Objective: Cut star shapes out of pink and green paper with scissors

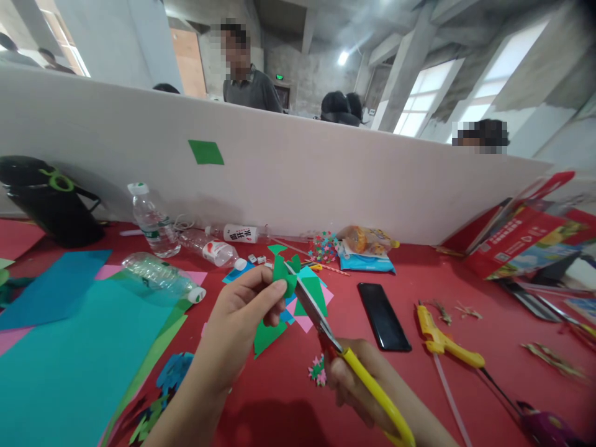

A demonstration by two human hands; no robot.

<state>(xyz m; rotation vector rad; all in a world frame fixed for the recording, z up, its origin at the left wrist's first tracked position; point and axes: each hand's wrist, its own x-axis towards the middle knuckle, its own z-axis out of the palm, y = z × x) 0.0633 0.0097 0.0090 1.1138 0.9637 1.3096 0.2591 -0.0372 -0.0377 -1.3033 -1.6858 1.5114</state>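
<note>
My left hand (246,316) pinches a small piece of green paper (280,273) between thumb and fingers, above the table. My right hand (347,379) is closed round the yellow handles of a pair of scissors (321,320). The scissor tips meet the green paper just beside my left fingertips. Below lie cut scraps of green paper (313,299), with pink and blue ones among them. A little pile of pink and green paper stars (318,370) is close to my right hand.
A phone (384,316) and a yellow glue gun (437,338) lie to the right. Plastic bottles (153,220) and a black flask (49,198) line the left back. Large teal paper sheets (88,354) cover the left. A white partition (298,167) closes the back.
</note>
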